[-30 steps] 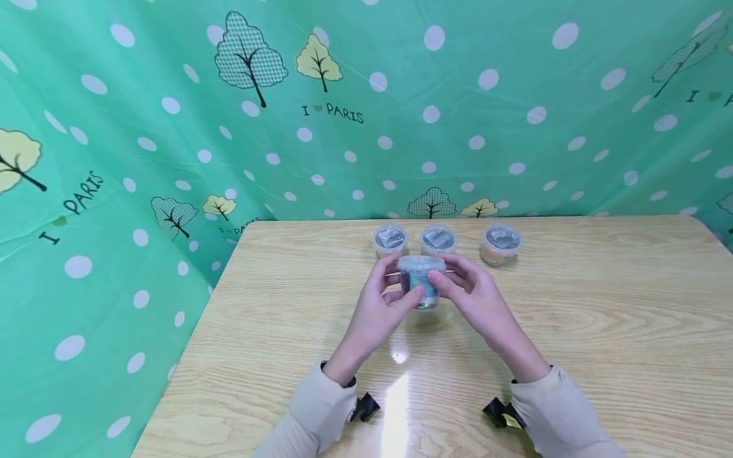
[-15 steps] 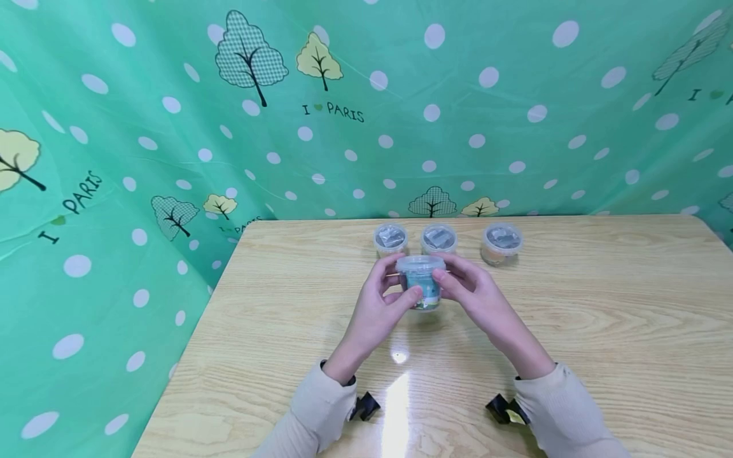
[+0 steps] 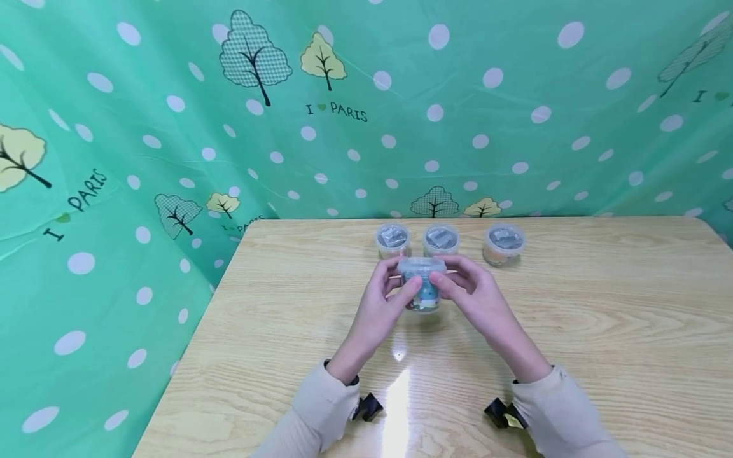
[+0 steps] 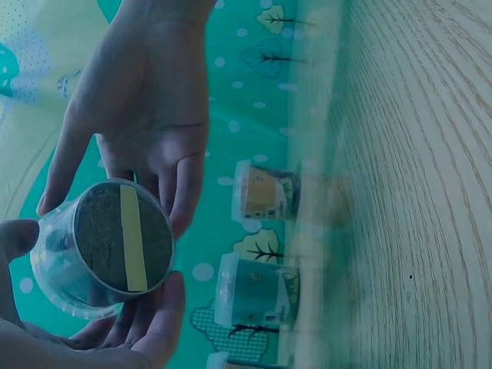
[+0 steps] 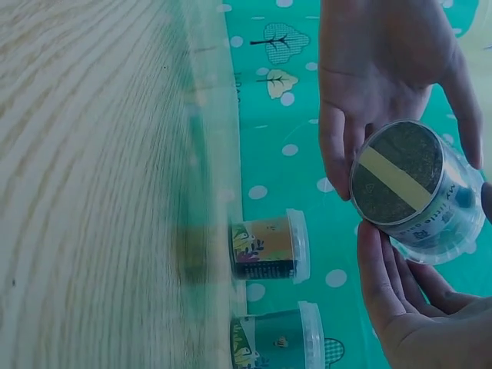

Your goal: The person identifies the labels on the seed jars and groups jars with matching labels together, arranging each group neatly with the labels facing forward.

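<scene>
Between both hands, above the wooden table, is a clear plastic tub [image 3: 425, 299] with a translucent lid and a blue label. The left hand [image 3: 382, 302] grips its left side, thumb across the front. From the right, the right hand [image 3: 480, 298] holds it, thumb on the label near the lid. Both wrist views look up at the tub's round base [image 4: 100, 238], which shows dark brown contents and a pale yellow strip [image 5: 396, 178] across it. Label lettering faces partly sideways in the right wrist view. The fingers behind the tub are partly hidden in the head view.
Three similar lidded tubs stand near the table's back edge: a left tub [image 3: 392, 236], a middle tub [image 3: 441, 239] partly behind the hands, and a right tub [image 3: 504, 243] set further apart. A green printed cloth [image 3: 343, 159] hangs behind the table [image 3: 601, 331].
The tub has turned between the hands, so a different part of its label faces the head camera. The left thumb has shifted slightly up on the tub. The three back tubs stay in place.
</scene>
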Available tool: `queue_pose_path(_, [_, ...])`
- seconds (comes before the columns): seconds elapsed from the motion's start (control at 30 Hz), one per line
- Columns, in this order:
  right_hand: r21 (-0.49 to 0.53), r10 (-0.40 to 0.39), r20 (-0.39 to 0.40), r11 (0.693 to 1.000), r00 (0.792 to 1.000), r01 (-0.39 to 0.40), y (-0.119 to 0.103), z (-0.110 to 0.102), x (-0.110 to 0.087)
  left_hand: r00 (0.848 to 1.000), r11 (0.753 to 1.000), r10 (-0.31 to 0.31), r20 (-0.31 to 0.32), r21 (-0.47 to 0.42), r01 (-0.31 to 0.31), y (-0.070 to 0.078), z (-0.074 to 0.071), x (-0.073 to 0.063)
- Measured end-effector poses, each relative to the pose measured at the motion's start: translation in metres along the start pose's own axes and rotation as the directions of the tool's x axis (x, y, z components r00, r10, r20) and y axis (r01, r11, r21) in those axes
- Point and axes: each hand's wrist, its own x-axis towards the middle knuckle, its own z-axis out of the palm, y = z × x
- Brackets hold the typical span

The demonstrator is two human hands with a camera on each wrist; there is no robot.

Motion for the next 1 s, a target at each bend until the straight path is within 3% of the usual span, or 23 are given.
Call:
queue_pose_path(0.17, [0.004, 0.011, 0.003, 1.000, 1.000, -0.011, -0.001, -0.001, 0.000, 1.000, 1.000, -0.005, 0.000, 0.000, 0.005, -0.001, 0.000, 0.001])
queue_pose_path(0.57, [0.027, -0.006, 0.117, 1.000, 0.993, 0.003, -0.001, -0.010, 0.001, 1.000, 1.000, -0.007, -0.019, -0.021, 0.007, 0.000, -0.002, 0.000])
queue_pose_path(0.8, [0.048, -0.006, 0.062, 0.999, 0.998, 0.003, -0.002, -0.007, 0.000, 1.000, 1.000, -0.010, 0.009, -0.027, 0.011, 0.002, -0.003, 0.000])
queue_pose_path(1.0, [0.034, -0.013, 0.006, 0.999, 1.000, 0.013, -0.003, -0.006, 0.000, 1.000, 1.000, -0.018, -0.005, -0.006, 0.018, 0.002, -0.003, 0.001])
